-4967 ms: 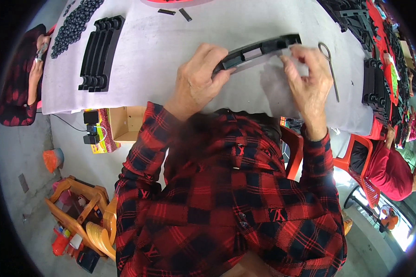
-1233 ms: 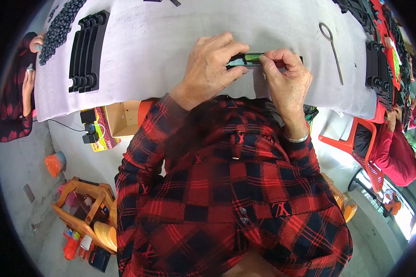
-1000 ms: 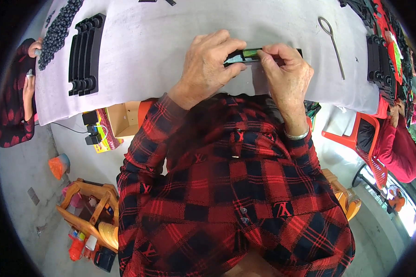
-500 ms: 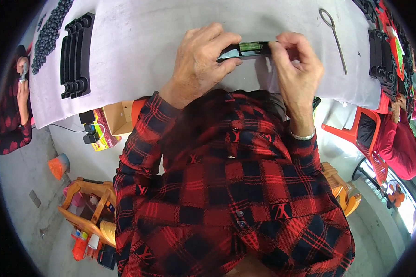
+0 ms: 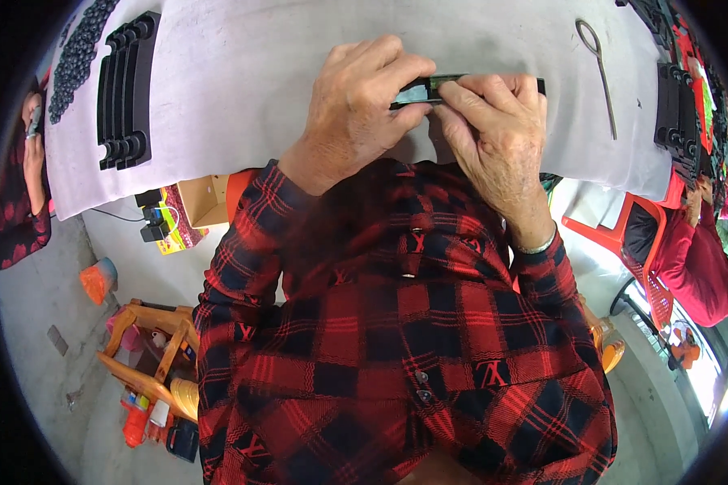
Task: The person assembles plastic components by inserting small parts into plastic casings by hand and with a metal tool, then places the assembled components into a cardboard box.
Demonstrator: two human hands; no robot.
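Observation:
Both hands hold a narrow black bar-shaped piece (image 5: 413, 94) level above the near part of the table. It has a shiny pale-blue face and a green strip; its kind I cannot tell. My left hand (image 5: 356, 109) pinches its left end between thumb and fingers. At the bar's middle, my right hand (image 5: 497, 133) has thumb and fingertips closed against it. The black right end pokes out past the right knuckles. The right hand covers most of that half.
Black slotted plastic parts (image 5: 128, 93) lie left beside a heap of small black pieces (image 5: 82, 56). A looped metal rod (image 5: 601, 81) lies right; more black parts (image 5: 678, 113) stand beyond it. Other people sit at both sides. An open cardboard box (image 5: 205, 200) stands below the table's edge.
My right hand has moved left along the bar, from its right end to its middle, and its fingers now curl over it. The left hand keeps its pinch and has moved slightly right.

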